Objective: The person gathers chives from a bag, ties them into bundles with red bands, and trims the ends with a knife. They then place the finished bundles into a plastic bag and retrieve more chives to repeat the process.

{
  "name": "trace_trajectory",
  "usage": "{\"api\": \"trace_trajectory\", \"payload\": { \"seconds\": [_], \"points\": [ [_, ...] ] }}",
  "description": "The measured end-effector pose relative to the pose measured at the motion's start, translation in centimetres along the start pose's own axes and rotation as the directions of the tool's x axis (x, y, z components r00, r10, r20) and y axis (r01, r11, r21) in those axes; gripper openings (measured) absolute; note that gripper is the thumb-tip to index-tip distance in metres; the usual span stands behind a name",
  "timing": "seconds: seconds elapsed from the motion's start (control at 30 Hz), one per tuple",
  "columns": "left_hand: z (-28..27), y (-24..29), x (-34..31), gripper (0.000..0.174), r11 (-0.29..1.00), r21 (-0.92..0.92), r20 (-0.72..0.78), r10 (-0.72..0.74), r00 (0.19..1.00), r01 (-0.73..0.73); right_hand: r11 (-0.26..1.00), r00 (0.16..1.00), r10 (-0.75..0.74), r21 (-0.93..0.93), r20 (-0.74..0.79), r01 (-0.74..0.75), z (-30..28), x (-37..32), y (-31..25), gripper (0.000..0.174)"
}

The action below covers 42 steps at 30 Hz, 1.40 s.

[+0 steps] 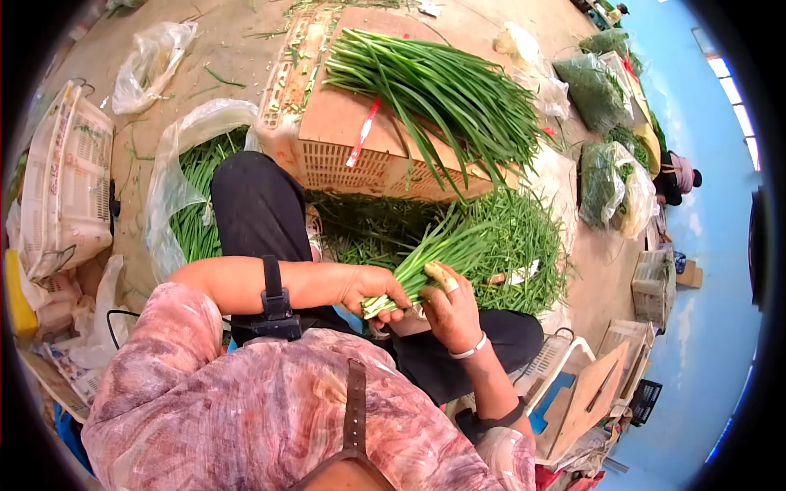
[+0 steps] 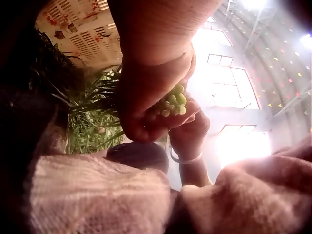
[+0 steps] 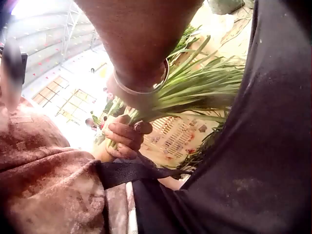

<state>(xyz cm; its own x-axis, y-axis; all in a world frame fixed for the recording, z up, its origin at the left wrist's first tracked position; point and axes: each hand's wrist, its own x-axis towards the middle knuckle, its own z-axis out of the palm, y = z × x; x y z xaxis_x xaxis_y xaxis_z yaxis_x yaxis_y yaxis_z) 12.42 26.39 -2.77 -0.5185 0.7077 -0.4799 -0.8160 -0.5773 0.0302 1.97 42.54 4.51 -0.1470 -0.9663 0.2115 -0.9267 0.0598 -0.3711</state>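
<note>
A bunch of long green stalks [image 1: 446, 250] lies across both hands above the lap, pale cut ends toward the left. The left hand [image 1: 378, 293] grips it near those ends, which poke out of the fist as round green tips [image 2: 176, 101] in the left wrist view. Just right of it, the right hand [image 1: 452, 313], with a yellowish wrap on one finger and a bracelet at the wrist, curls its fingers on the same bunch. In the right wrist view the left hand's fingers [image 3: 126, 139] wrap round the stalks [image 3: 200, 90]; the forearm and wrist partly hide the right hand.
A larger bunch [image 1: 442, 94] rests on a board atop an upturned crate [image 1: 352, 168]. Loose greens [image 1: 524, 262] cover the floor beyond the knees. An open plastic bag of greens [image 1: 192, 213] stands left; crates and filled bags [image 1: 602, 90] line the right.
</note>
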Motion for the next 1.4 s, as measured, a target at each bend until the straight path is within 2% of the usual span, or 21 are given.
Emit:
{"api": "trace_trajectory", "payload": {
  "seconds": [0.1, 0.13, 0.27, 0.37, 0.43, 0.47, 0.5, 0.53, 0.6, 0.63, 0.73, 0.77, 0.8, 0.9, 0.97, 1.03, 1.17, 1.23, 1.3, 1.37, 1.4],
  "points": [
    [-1.9, 0.3, 0.7, 0.015, 0.997, 0.003, 0.128, -0.072, 0.989, 0.072, 0.998, 0.995, -0.055, -0.022, -0.081, 0.054, -0.1, 0.0, 0.2, 0.022],
    [-2.0, 0.4, 0.6, 0.025, 0.991, -0.058, 0.307, -0.100, 0.946, 0.124, 0.998, 0.994, -0.057, -0.032, -0.098, 0.054, -0.1, 0.0, 0.3, 0.023],
    [-0.1, 0.2, 0.0, 0.029, 0.999, -0.008, 0.082, -0.051, 0.995, 0.052, 0.996, 0.990, -0.081, -0.051, -0.114, 0.075, 0.1, 0.0, 0.2, 0.022],
    [-1.8, 0.0, 1.1, 0.022, 0.999, 0.048, 0.121, 0.007, 0.993, -0.013, 0.995, 0.991, -0.091, -0.051, -0.095, 0.087, 0.7, 0.0, 0.1, 0.021],
    [-0.3, -0.1, 0.3, 0.013, 1.000, 0.017, 0.041, -0.018, 0.999, 0.017, 0.999, 0.999, -0.026, -0.035, -0.034, 0.025, 0.5, 0.4, -0.1, 0.020],
    [-0.3, 0.0, 0.2, 0.013, 0.999, 0.017, 0.050, -0.035, 0.998, 0.034, 1.000, 0.998, 0.021, -0.022, 0.053, -0.020, 0.6, 0.2, 0.2, 0.039],
    [-0.4, 0.0, 0.1, 0.013, 0.998, 0.018, 0.056, -0.053, 0.997, 0.052, 1.000, 0.999, 0.009, -0.021, 0.054, -0.008, 0.0, 1.0, -0.4, 0.039],
    [-0.6, 0.1, 0.2, 0.013, 0.991, 0.009, 0.041, -0.132, 0.990, 0.132, 0.999, 0.990, 0.036, 0.016, 0.133, -0.039, -1.3, 2.2, -1.7, 0.055],
    [-0.3, 0.2, -0.2, 0.012, 0.971, 0.156, -0.017, -0.178, 0.984, 0.178, 0.997, 0.936, 0.024, 0.057, 0.351, -0.047, -2.3, 3.7, -2.3, 0.099],
    [0.1, 0.4, -0.6, 0.012, 0.948, 0.228, -0.048, -0.216, 0.975, 0.221, 0.999, 0.908, 0.014, 0.039, 0.420, -0.033, -1.9, 4.5, -2.5, 0.103],
    [0.4, 0.9, -2.6, 0.013, 0.907, 0.350, -0.028, -0.242, 0.970, 0.236, 0.998, 0.861, -0.048, 0.061, 0.506, 0.020, 0.0, 5.3, -1.7, 0.104],
    [0.3, 1.0, -3.7, 0.013, 0.878, 0.409, -0.095, -0.229, 0.969, 0.248, 0.995, 0.854, -0.068, 0.092, 0.516, 0.024, 0.2, 5.7, -1.8, 0.105],
    [0.4, 1.0, -5.1, 0.013, 0.874, 0.427, -0.099, -0.208, 0.973, 0.230, 0.994, 0.888, -0.044, 0.111, 0.457, -0.008, 0.3, 6.0, -2.1, 0.095],
    [-0.8, 0.1, -8.0, 0.012, 0.888, 0.404, -0.099, -0.197, 0.975, 0.220, 0.975, 0.894, -0.063, 0.218, 0.443, -0.039, 2.1, 6.5, -2.0, 0.093],
    [-2.3, -0.7, -8.9, 0.012, 0.902, 0.300, -0.119, -0.289, 0.950, 0.312, 0.927, 0.911, -0.061, 0.361, 0.407, -0.099, 5.9, 6.4, -3.4, 0.073],
    [-2.5, -0.2, -10.4, 0.013, 0.904, 0.301, -0.127, -0.276, 0.953, 0.302, 0.920, 0.912, 0.006, 0.355, 0.410, -0.165, 6.6, 7.2, -4.2, 0.060],
    [-1.3, 2.6, -12.6, 0.016, 0.888, 0.456, 0.024, -0.079, 0.997, 0.059, 0.980, 0.940, -0.052, 0.197, 0.338, -0.017, 2.9, 11.2, -3.3, 0.040],
    [1.4, 5.7, -14.3, 0.024, 0.800, 0.593, 0.006, 0.117, 0.993, -0.097, 0.998, 0.929, -0.058, 0.015, 0.367, 0.056, -0.6, 13.6, -1.9, 0.038],
    [1.2, 9.4, -15.1, 0.041, 0.789, 0.420, 0.317, 0.335, 0.887, -0.448, 0.979, 0.927, 0.026, -0.197, 0.374, 0.052, -5.5, 17.0, -1.0, 0.035],
    [-1.5, 13.8, -15.8, 0.059, 0.646, 0.169, 0.503, 0.593, 0.629, -0.744, 0.938, 0.954, 0.112, -0.346, 0.279, -0.009, -9.9, 20.4, 1.1, 0.035],
    [-1.4, 15.1, -16.7, 0.059, 0.645, 0.168, 0.518, 0.586, 0.623, -0.746, 0.927, 0.957, 0.184, -0.362, 0.223, -0.094, -11.9, 22.5, 1.8, 0.036]
  ]
}}
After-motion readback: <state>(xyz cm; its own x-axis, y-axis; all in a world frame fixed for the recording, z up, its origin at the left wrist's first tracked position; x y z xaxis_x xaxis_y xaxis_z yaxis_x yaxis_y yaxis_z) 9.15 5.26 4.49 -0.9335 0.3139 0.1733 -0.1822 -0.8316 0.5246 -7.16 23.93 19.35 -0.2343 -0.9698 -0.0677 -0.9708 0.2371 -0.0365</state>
